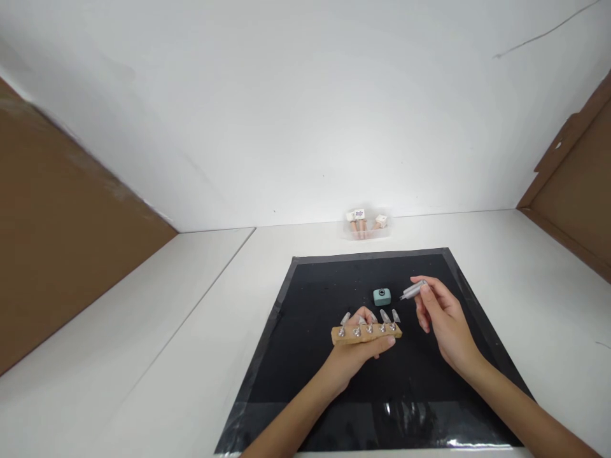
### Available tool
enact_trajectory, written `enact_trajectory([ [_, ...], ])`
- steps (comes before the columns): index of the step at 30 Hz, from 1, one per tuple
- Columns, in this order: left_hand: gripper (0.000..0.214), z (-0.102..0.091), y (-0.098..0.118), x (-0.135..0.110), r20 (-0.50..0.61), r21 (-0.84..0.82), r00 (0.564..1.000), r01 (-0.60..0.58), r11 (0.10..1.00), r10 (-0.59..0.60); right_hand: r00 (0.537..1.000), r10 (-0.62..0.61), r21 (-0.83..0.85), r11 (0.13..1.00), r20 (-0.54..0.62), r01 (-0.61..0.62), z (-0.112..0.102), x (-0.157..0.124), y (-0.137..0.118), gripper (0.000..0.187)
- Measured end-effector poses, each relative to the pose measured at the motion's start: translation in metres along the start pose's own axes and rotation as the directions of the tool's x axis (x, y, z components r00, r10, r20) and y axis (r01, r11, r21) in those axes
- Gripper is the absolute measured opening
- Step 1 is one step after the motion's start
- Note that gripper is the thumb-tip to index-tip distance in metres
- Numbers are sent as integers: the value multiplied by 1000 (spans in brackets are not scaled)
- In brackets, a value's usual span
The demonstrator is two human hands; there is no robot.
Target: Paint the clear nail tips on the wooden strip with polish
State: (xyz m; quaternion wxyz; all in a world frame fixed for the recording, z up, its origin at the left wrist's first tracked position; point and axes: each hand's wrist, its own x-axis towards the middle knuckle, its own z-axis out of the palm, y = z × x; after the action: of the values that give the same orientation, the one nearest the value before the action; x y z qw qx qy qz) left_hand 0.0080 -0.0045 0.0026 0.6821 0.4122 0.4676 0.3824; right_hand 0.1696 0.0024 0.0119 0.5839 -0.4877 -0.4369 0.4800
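Observation:
My left hand (pixel 357 357) is closed around a wooden nail-tip stand (pixel 351 335), holding it over the black mat. Several clear false nail tips (pixel 384 316) stick up and tilt from small metal holders along the stand. Between the fingers of my right hand (pixel 446 321) is a nail polish brush (pixel 413 290) with a silver handle, its thin tip pointing left. Just left of that tip, apart from it, a small teal nail polish bottle (pixel 382 297) stands on the mat. A dark round opening shows on the bottle's top.
The black mat (pixel 305 375) has taped edges and lies on a white table (pixel 200 356). Behind it, a clear plastic box (pixel 367 233) holds several pinkish items with white tops. Brown cardboard panels (pixel 67 242) stand at both sides, and a white wall rises at the back.

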Motion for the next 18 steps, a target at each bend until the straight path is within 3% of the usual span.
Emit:
enact_trajectory([
  [18, 50, -2, 4, -1, 126, -158, 985, 133, 978, -114, 1000, -1, -12, 1000, -6, 1, -2, 0, -5, 33],
])
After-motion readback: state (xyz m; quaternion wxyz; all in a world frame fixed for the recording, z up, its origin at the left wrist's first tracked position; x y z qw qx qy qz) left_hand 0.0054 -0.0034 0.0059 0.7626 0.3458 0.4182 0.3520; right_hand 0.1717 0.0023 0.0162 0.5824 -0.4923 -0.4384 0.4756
